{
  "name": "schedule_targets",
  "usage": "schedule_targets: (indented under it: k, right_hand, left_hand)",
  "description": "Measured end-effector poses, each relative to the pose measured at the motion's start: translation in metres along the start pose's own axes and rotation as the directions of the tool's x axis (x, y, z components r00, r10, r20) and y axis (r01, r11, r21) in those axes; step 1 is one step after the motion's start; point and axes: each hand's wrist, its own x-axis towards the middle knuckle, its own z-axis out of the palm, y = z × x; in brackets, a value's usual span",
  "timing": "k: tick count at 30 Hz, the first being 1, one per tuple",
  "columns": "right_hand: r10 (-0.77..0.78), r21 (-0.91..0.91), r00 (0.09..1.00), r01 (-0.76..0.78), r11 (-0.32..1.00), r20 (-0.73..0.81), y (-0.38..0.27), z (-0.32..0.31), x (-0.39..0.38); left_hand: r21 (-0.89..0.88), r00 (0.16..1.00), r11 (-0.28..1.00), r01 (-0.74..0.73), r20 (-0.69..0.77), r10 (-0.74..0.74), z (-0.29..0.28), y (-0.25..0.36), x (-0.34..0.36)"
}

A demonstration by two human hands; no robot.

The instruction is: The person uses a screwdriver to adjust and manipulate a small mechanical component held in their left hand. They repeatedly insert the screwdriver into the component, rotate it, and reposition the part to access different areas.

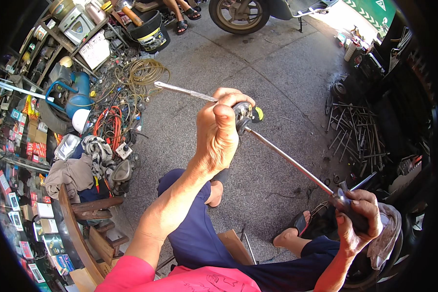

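Note:
My left hand (219, 129) is closed round a small dark round mechanical part (242, 113) with some metal on its face. A slim silver rod with a textured grip (185, 91), like a wrench handle, sticks out leftward from the same fist; its other end is hidden by the fingers. At the lower right, my right hand (357, 221) grips the dark handle of a long screwdriver (292, 161). Its steel shaft slants up to the left, and the tip meets the dark part at my left hand. A black and yellow-green piece (257, 114) shows just behind that part.
On the left are a coiled hose (143, 72), tangled cables, a blue tank (80, 95), a wooden chair (85, 238) and a glass case of small boxes. A black bucket (148, 31) and motorbike wheel (239, 14) stand far off. Metal rods (350, 129) lie on the right.

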Motion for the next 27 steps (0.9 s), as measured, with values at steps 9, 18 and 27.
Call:
schedule_targets:
  k: [9,18,27]
  right_hand:
    - [-0.173,-0.124,0.974,0.191,0.974,0.143,-0.006,0.005,0.006]
    - [-0.357,-0.12,0.918,0.38,0.917,0.174,-0.003,0.006,0.009]
    - [-0.277,-0.312,0.953,0.302,0.901,0.124,-0.006,0.011,-0.001]
  left_hand:
    - [-0.04,0.987,0.988,-0.148,-0.077,0.145,0.003,-0.001,0.001]
    - [-0.102,0.998,0.994,0.039,-0.037,-0.043,0.008,-0.002,-0.002]
    - [-0.006,0.993,0.997,-0.075,-0.095,0.074,0.006,-0.006,-0.001]
